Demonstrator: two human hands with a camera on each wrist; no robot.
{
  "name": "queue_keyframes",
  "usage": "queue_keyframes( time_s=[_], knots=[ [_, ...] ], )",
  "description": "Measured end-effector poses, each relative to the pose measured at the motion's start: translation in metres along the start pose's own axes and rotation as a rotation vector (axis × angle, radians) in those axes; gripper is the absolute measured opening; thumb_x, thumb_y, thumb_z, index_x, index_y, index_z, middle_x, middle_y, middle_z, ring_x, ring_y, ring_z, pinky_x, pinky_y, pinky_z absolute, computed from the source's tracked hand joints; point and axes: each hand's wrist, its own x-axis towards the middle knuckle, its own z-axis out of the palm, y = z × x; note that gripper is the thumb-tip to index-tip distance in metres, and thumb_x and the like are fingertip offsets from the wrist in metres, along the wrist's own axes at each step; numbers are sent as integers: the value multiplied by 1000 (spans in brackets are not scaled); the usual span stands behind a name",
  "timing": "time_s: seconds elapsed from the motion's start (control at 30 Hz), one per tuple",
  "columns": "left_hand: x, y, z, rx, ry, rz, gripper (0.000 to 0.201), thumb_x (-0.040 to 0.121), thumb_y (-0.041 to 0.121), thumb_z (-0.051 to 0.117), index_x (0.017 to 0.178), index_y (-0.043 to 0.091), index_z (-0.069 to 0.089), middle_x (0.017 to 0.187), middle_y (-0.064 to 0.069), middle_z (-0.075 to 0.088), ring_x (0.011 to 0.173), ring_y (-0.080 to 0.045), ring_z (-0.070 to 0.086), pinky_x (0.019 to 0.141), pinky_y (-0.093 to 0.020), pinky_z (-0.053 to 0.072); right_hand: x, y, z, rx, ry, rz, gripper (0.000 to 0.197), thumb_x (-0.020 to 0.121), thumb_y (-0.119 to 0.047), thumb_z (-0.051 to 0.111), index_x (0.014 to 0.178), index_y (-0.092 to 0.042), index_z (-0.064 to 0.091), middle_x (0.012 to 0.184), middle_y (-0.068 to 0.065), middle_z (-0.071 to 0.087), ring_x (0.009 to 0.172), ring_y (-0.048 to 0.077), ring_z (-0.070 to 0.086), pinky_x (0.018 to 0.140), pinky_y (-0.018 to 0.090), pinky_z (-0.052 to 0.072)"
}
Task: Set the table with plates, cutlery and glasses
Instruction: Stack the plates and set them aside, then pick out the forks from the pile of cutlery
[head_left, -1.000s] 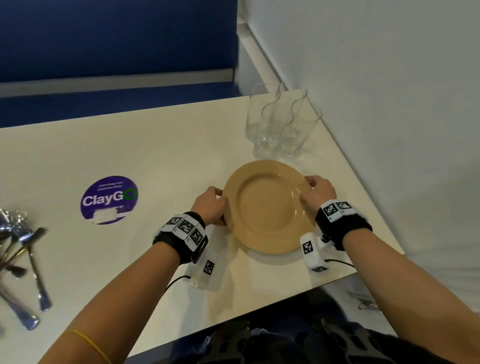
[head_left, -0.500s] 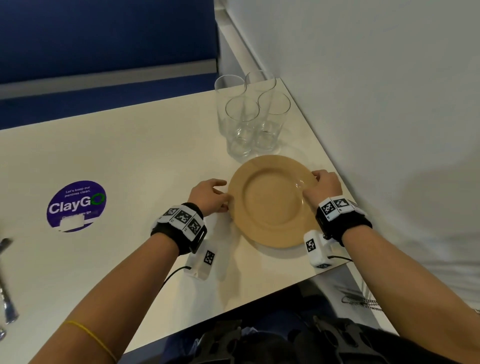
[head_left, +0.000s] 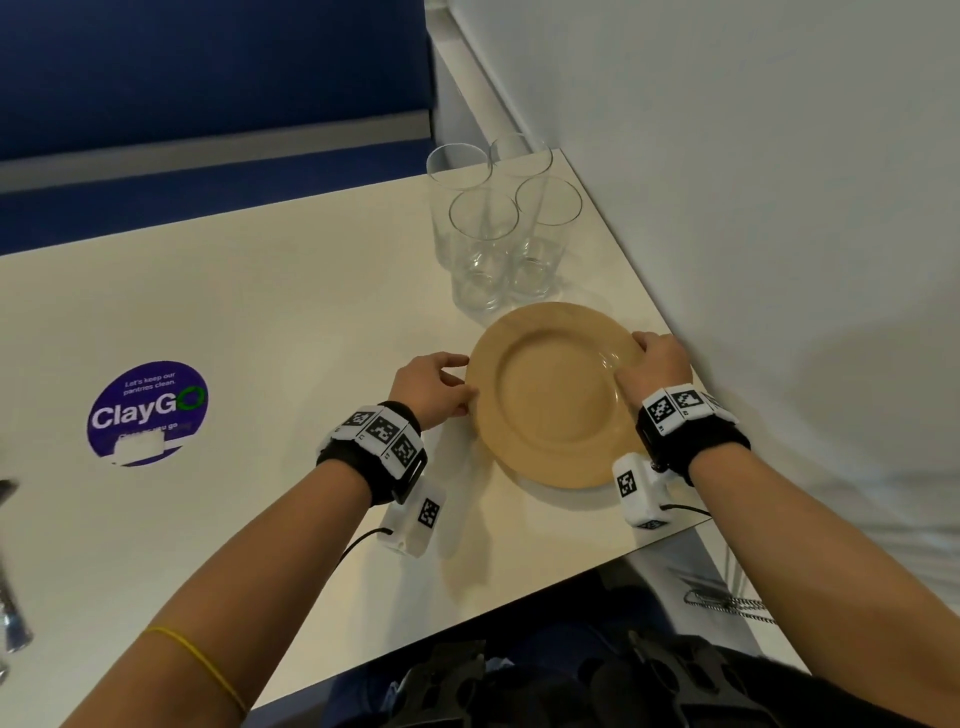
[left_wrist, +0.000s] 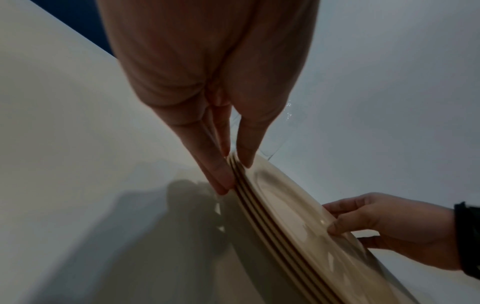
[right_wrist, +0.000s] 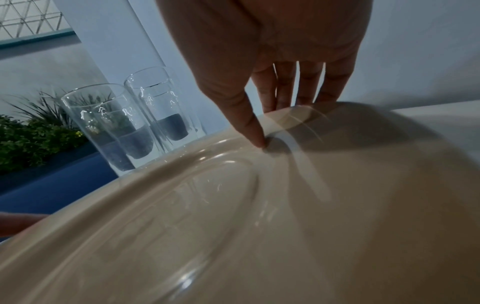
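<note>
A stack of tan plates (head_left: 550, 395) lies on the cream table (head_left: 260, 312) near its right corner. In the left wrist view the plates (left_wrist: 298, 222) show several stacked rims. My left hand (head_left: 441, 384) pinches the left rim, thumb on top and fingers against the edges (left_wrist: 236, 170). My right hand (head_left: 649, 364) grips the right rim, its thumb pressed on the top plate (right_wrist: 233, 226) and its fingers curled behind the edge (right_wrist: 272, 123). Several clear glasses (head_left: 498, 234) stand just beyond the plates.
Cutlery (head_left: 10, 597) lies at the table's far left edge. A round purple sticker (head_left: 148, 413) marks the table left of centre. A white wall (head_left: 727, 208) runs close along the right side. The glasses (right_wrist: 124, 123) stand near the plates' far rim.
The head view has swung right, so most of the cutlery has left the picture. Both hands stay at the plates' rim; the plates keep their place by the glasses.
</note>
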Motion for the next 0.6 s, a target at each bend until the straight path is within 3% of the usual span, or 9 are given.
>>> queue_keyframes(
  time_s=[0.1, 0.23, 0.33, 0.47, 0.6],
  knots=[
    [-3, -4, -8, -17, 25, 16, 41, 87, 17, 64, 127, 13, 56, 90, -3, 68, 72, -15, 68, 76, -24, 57, -12, -17, 0, -93, 38, 2, 67, 83, -19, 63, 143, -13, 35, 144, 12, 38, 135, 32, 32, 106, 46, 33],
    [-20, -12, -42, -60, 88, 23, 34, 88, 20, 62, 121, 14, 60, 80, 4, 65, 76, -19, 68, 85, -36, 57, -36, -62, 12, -66, 75, -192, 62, 78, -10, 57, 138, -18, 41, 139, 10, 40, 129, 30, 34, 104, 43, 33],
    [-42, -32, -93, -124, 187, 3, 29, 88, 17, 60, 117, 14, 62, 79, 6, 63, 78, -19, 66, 87, -37, 56, -62, -119, 39, 24, -46, -369, 54, 80, -7, 59, 131, -19, 49, 136, 11, 41, 124, 31, 41, 104, 40, 37],
    [-80, -74, -178, -267, 324, -8, 29, 89, 12, 59, 118, 9, 61, 86, -3, 62, 82, -19, 61, 84, -32, 55, -111, -200, 86, 119, -228, -593, 39, 84, -11, 63, 123, -14, 57, 129, 10, 50, 116, 24, 53, 98, 31, 39],
    [-118, -135, -269, -212, 481, -12, 18, 83, 15, 64, 101, 21, 66, 91, -3, 67, 79, -18, 61, 84, -36, 56, -173, -271, 140, 216, -349, -671, 24, 85, -9, 64, 109, -11, 66, 107, 10, 67, 88, 16, 58, 82, 20, 42]
  ],
)
